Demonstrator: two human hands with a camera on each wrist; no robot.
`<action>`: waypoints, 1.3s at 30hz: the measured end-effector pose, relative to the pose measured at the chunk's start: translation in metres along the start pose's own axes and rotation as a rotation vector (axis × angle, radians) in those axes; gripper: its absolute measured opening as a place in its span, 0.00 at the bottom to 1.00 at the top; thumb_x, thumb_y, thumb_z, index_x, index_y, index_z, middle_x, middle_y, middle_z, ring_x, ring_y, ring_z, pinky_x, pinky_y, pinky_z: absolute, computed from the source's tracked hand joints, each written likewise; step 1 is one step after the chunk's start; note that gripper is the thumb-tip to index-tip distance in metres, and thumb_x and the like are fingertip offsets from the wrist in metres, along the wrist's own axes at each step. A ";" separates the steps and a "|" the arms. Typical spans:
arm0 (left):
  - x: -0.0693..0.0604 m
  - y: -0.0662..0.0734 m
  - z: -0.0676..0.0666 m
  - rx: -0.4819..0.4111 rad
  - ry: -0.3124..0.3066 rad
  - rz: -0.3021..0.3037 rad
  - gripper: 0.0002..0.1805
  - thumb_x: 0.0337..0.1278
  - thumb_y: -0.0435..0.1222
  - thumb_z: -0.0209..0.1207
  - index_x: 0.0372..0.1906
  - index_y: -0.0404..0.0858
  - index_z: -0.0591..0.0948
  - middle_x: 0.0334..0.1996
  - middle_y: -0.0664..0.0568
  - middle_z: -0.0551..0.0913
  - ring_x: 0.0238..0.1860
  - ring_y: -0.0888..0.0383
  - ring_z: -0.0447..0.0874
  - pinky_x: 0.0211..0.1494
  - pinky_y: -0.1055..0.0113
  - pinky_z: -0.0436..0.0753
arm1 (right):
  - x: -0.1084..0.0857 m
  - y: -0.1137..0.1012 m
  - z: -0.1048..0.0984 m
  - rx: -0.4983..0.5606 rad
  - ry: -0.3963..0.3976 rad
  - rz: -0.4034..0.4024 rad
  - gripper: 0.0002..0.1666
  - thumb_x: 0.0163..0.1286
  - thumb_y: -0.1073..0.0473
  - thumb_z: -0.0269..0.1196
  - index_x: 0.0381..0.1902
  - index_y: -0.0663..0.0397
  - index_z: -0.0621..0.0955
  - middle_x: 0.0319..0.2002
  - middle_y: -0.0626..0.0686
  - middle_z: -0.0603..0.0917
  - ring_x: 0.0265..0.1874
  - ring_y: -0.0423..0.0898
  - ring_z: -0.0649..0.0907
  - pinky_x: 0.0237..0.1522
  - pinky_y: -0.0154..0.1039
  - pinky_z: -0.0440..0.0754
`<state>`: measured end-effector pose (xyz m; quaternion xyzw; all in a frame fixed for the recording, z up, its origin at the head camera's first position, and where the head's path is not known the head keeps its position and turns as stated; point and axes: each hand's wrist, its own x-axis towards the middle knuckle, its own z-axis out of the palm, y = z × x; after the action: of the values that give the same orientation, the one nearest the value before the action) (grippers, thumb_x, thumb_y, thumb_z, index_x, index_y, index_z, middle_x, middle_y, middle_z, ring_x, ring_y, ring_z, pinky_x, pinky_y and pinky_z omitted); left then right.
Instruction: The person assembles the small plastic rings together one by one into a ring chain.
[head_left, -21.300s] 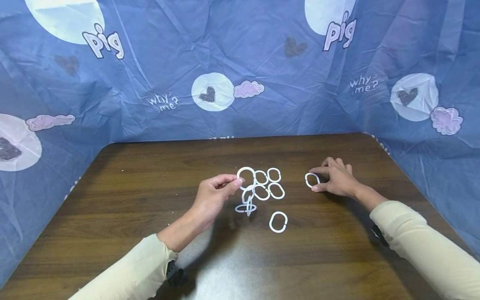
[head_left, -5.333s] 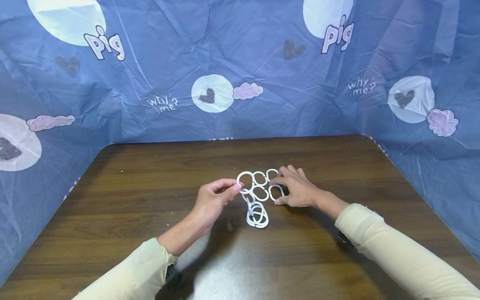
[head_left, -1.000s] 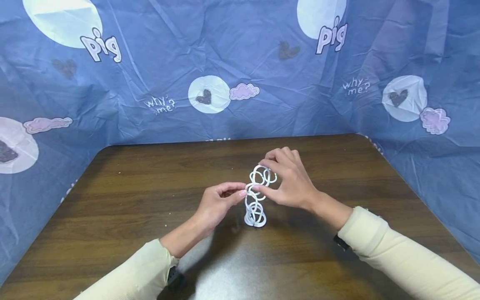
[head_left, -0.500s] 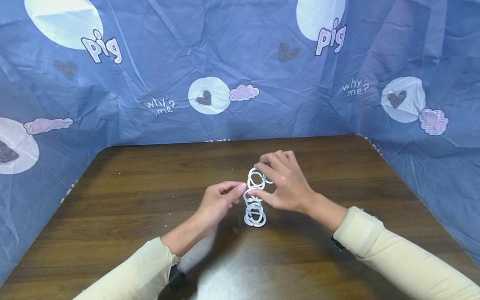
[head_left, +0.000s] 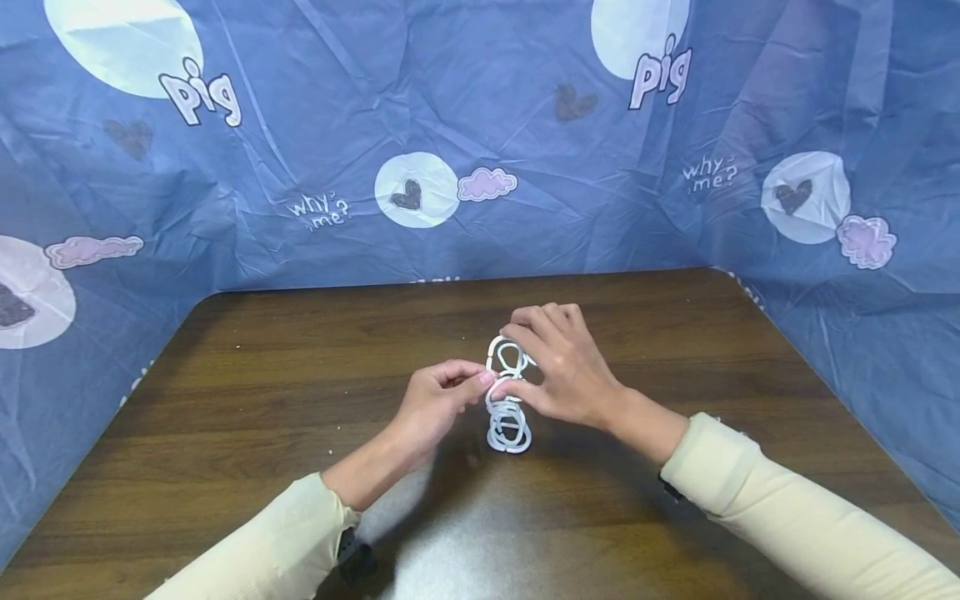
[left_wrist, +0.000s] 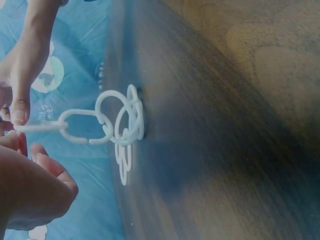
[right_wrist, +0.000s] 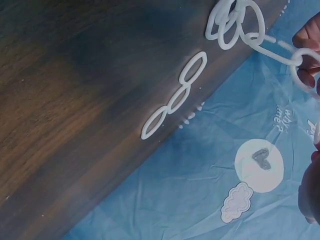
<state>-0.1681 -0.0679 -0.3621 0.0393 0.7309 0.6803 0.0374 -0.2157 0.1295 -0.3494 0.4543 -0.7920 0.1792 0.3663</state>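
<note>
Near the table's centre, my left hand (head_left: 442, 396) pinches an oval white plastic chain link between thumb and fingertips. In the left wrist view, more joined links (left_wrist: 80, 126) hang below the hands down to a heaped part of the chain (left_wrist: 130, 120) on the table. My right hand (head_left: 573, 367) is just to the right, holding another white link (head_left: 491, 354) between thumb and index finger, close against the left fingertips. Whether that link is hooked through the left hand's one is hidden by the fingers.
Several loose white links lie behind the hands, partly covered by the right hand; the right wrist view shows three, one a link (right_wrist: 154, 122), in a row on the brown wooden table (head_left: 300, 358). A blue printed cloth (head_left: 480, 100) stands behind and beside the table.
Fewer loose links lie about than 21 seconds ago, and the chain is longer. Since five seconds ago the right hand has lifted a link to the left hand. Lately it has shifted slightly left.
</note>
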 end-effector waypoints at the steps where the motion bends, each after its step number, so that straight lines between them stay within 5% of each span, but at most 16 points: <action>1: 0.000 0.000 0.000 0.000 0.011 0.001 0.10 0.57 0.35 0.64 0.39 0.32 0.85 0.25 0.55 0.78 0.29 0.60 0.75 0.33 0.69 0.72 | 0.000 0.000 0.000 0.014 -0.006 0.012 0.41 0.47 0.34 0.71 0.46 0.61 0.80 0.46 0.56 0.78 0.43 0.52 0.74 0.47 0.50 0.65; 4: 0.001 0.002 0.000 0.000 0.054 0.000 0.10 0.58 0.35 0.64 0.39 0.31 0.85 0.25 0.55 0.78 0.29 0.59 0.75 0.32 0.70 0.72 | 0.000 0.002 -0.002 0.091 -0.026 0.066 0.39 0.44 0.36 0.73 0.45 0.60 0.80 0.46 0.55 0.77 0.43 0.51 0.73 0.47 0.49 0.64; 9: 0.002 0.006 -0.003 -0.009 0.111 -0.028 0.11 0.61 0.37 0.62 0.39 0.32 0.84 0.24 0.55 0.77 0.28 0.60 0.74 0.32 0.71 0.72 | -0.001 0.005 -0.005 0.280 -0.028 0.170 0.23 0.47 0.49 0.76 0.38 0.55 0.83 0.42 0.50 0.77 0.42 0.47 0.72 0.46 0.45 0.65; 14: 0.003 0.006 -0.007 -0.009 0.122 -0.025 0.11 0.62 0.38 0.61 0.40 0.32 0.84 0.25 0.54 0.78 0.29 0.60 0.75 0.33 0.72 0.73 | -0.003 0.015 -0.009 0.348 -0.017 0.284 0.15 0.51 0.62 0.75 0.38 0.55 0.84 0.38 0.49 0.79 0.42 0.47 0.73 0.49 0.45 0.66; 18: 0.002 0.007 -0.008 -0.022 0.119 -0.023 0.12 0.62 0.37 0.60 0.42 0.30 0.83 0.28 0.54 0.79 0.30 0.58 0.75 0.34 0.72 0.75 | -0.007 0.029 -0.011 0.338 -0.089 0.407 0.18 0.52 0.63 0.74 0.42 0.56 0.84 0.37 0.50 0.79 0.42 0.47 0.73 0.49 0.46 0.65; 24: 0.000 0.008 -0.009 -0.039 0.109 -0.035 0.12 0.63 0.35 0.60 0.43 0.30 0.83 0.30 0.55 0.81 0.30 0.60 0.74 0.34 0.72 0.75 | -0.019 0.043 -0.010 0.274 -0.312 0.555 0.25 0.53 0.58 0.74 0.50 0.53 0.82 0.41 0.50 0.78 0.45 0.49 0.71 0.47 0.47 0.63; 30: 0.001 0.007 -0.009 -0.044 0.115 -0.030 0.09 0.62 0.36 0.60 0.41 0.33 0.84 0.30 0.56 0.81 0.29 0.61 0.75 0.34 0.72 0.75 | -0.026 0.057 -0.002 0.205 -0.490 0.567 0.35 0.53 0.53 0.74 0.59 0.51 0.77 0.45 0.53 0.76 0.47 0.51 0.69 0.44 0.47 0.61; 39: 0.002 0.006 -0.010 -0.044 0.104 -0.032 0.13 0.62 0.35 0.60 0.45 0.28 0.82 0.33 0.55 0.83 0.30 0.61 0.75 0.34 0.72 0.74 | -0.023 0.075 0.012 0.095 -0.659 0.599 0.43 0.52 0.47 0.74 0.65 0.47 0.73 0.49 0.59 0.74 0.47 0.53 0.68 0.43 0.48 0.61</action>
<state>-0.1711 -0.0773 -0.3554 -0.0088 0.7174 0.6965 0.0112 -0.2768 0.1748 -0.3708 0.2542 -0.9539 0.1592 0.0053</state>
